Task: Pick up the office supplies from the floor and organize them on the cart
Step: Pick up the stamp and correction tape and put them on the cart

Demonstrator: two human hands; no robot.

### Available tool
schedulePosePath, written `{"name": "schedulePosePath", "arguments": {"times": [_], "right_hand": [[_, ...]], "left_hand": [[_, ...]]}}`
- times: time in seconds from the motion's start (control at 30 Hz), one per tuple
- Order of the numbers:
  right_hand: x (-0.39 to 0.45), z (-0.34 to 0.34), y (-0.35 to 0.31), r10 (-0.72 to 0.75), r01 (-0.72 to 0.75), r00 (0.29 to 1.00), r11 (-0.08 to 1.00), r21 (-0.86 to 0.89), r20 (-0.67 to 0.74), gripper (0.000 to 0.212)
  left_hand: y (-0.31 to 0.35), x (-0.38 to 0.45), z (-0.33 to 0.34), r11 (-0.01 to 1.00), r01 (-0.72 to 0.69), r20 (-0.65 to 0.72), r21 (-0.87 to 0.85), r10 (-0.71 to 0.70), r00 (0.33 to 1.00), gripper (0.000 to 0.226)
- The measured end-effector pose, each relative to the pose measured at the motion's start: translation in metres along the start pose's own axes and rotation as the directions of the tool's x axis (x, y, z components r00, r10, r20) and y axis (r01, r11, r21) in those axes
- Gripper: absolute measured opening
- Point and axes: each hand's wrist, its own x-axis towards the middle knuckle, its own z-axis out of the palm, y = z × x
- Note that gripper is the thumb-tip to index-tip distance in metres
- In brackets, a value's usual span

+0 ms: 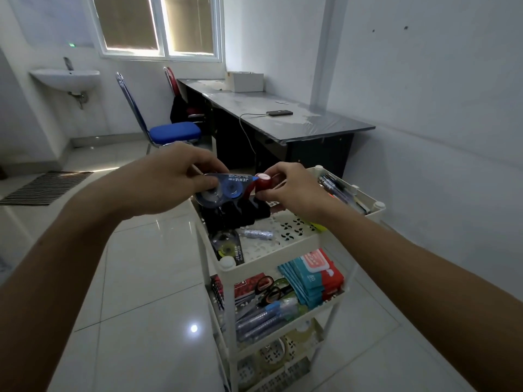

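Two hands hold small supplies above the top shelf of the cart.

The left hand grips a blue correction tape dispenser by its body; the right hand pinches a small red cylinder touching the dispenser's tip. Both hover over the white cart, whose top tray carries another tape dispenser and pens; scissors lie on the middle shelf.
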Motion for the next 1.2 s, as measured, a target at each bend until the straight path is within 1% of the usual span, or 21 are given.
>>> {"name": "schedulePosePath", "arguments": {"times": [0.07, 0.13, 0.17, 0.2, 0.23, 0.27, 0.3, 0.33, 0.37, 0.4, 0.43, 0.47, 0.5, 0.53, 0.63, 0.7, 0.77, 0.87, 1.0, 1.13, 1.2], "right_hand": [[-0.001, -0.003, -0.001, 0.035, -0.037, 0.996, 0.999, 0.031, 0.081, 0.037], [-0.002, -0.007, 0.000, 0.067, -0.067, 0.991, 0.998, -0.004, 0.114, 0.040], [-0.001, -0.009, 0.000, 0.061, -0.056, 0.996, 0.996, -0.068, 0.067, 0.039], [-0.002, -0.010, 0.000, 0.028, -0.032, 0.999, 0.988, -0.152, -0.024, 0.034], [-0.003, -0.011, -0.001, -0.034, 0.003, 0.991, 0.972, -0.235, -0.127, 0.027], [-0.007, -0.011, -0.003, -0.109, 0.045, 0.974, 0.953, -0.301, -0.200, 0.018], [-0.011, -0.012, -0.006, -0.168, 0.086, 0.962, 0.935, -0.345, -0.217, 0.011], [-0.016, -0.012, -0.009, -0.197, 0.121, 0.965, 0.918, -0.377, -0.172, 0.005], [-0.021, -0.012, -0.012, -0.191, 0.146, 0.979, 0.903, -0.404, -0.072, 0.005], [-0.026, -0.012, -0.016, -0.153, 0.165, 0.986, 0.887, -0.431, 0.062, 0.008], [-0.031, -0.010, -0.018, -0.094, 0.176, 0.976, 0.868, -0.465, 0.195, 0.012], [-0.034, -0.006, -0.020, -0.039, 0.193, 0.954, 0.841, -0.506, 0.298, 0.016], [-0.036, -0.002, -0.019, -0.009, 0.215, 0.934, 0.813, -0.541, 0.357, 0.017], [-0.037, 0.003, -0.018, -0.005, 0.236, 0.925, 0.791, -0.565, 0.379, 0.017], [-0.035, 0.007, -0.011, -0.021, 0.227, 0.945, 0.763, -0.605, 0.328, 0.011], [-0.032, 0.000, -0.006, -0.001, 0.169, 0.968, 0.739, -0.652, 0.249, 0.016], [-0.026, -0.011, 0.001, 0.028, 0.085, 0.988, 0.729, -0.679, 0.153, 0.016], [-0.017, -0.029, 0.007, 0.066, 0.004, 0.995, 0.706, -0.708, 0.071, 0.016], [0.002, -0.034, 0.010, 0.052, -0.093, 0.995, 0.708, -0.700, -0.080, 0.027], [0.018, -0.015, 0.013, 0.052, -0.131, 0.990, 0.709, -0.693, -0.135, 0.035], [0.024, -0.006, 0.014, 0.060, -0.143, 0.987, 0.733, -0.665, -0.147, 0.040]], "left_hand": [[0.000, -0.003, -0.003, 1.000, -0.011, 0.002, 0.019, 0.011, 1.000, 0.026], [0.001, -0.003, -0.003, 0.999, -0.016, 0.006, 0.030, 0.016, 1.000, 0.026], [0.002, -0.003, -0.003, 0.999, -0.020, 0.010, 0.036, 0.020, 1.000, 0.026], [0.004, -0.003, -0.003, 0.999, -0.027, 0.016, 0.046, 0.026, 1.000, 0.026], [0.005, -0.002, -0.003, 0.998, -0.037, 0.024, 0.058, 0.035, 0.999, 0.027], [0.007, -0.002, -0.003, 0.997, -0.048, 0.034, 0.067, 0.046, 0.998, 0.028], [0.008, -0.002, -0.003, 0.996, -0.060, 0.045, 0.073, 0.056, 0.997, 0.028], [0.009, -0.002, -0.003, 0.994, -0.069, 0.056, 0.084, 0.064, 0.996, 0.028], [0.010, -0.003, -0.003, 0.992, -0.075, 0.064, 0.100, 0.069, 0.996, 0.029], [0.010, -0.003, -0.003, 0.990, -0.081, 0.067, 0.119, 0.074, 0.995, 0.029], [0.011, -0.004, -0.002, 0.987, -0.087, 0.065, 0.134, 0.079, 0.995, 0.029], [0.011, -0.004, -0.001, 0.985, -0.094, 0.057, 0.144, 0.087, 0.995, 0.028], [0.012, -0.004, 0.000, 0.984, -0.100, 0.049, 0.146, 0.094, 0.994, 0.027], [0.012, -0.005, 0.002, 0.985, -0.104, 0.043, 0.137, 0.099, 0.994, 0.026], [0.012, -0.003, 0.007, 0.992, -0.103, 0.037, 0.068, 0.100, 0.994, 0.021], [0.013, -0.001, 0.008, 0.993, -0.108, 0.041, 0.047, 0.106, 0.993, 0.016], [0.015, 0.001, 0.009, 0.992, -0.118, 0.049, 0.047, 0.116, 0.992, 0.012], [0.016, 0.004, 0.012, 0.991, -0.131, 0.060, 0.043, 0.128, 0.990, 0.013], [0.013, 0.009, 0.020, 0.991, -0.122, 0.042, 0.057, 0.119, 0.992, 0.012], [0.012, 0.008, 0.024, 0.989, -0.140, 0.042, 0.055, 0.138, 0.990, 0.015], [0.011, 0.006, 0.024, 0.987, -0.152, 0.054, 0.045, 0.150, 0.987, 0.017]]}}
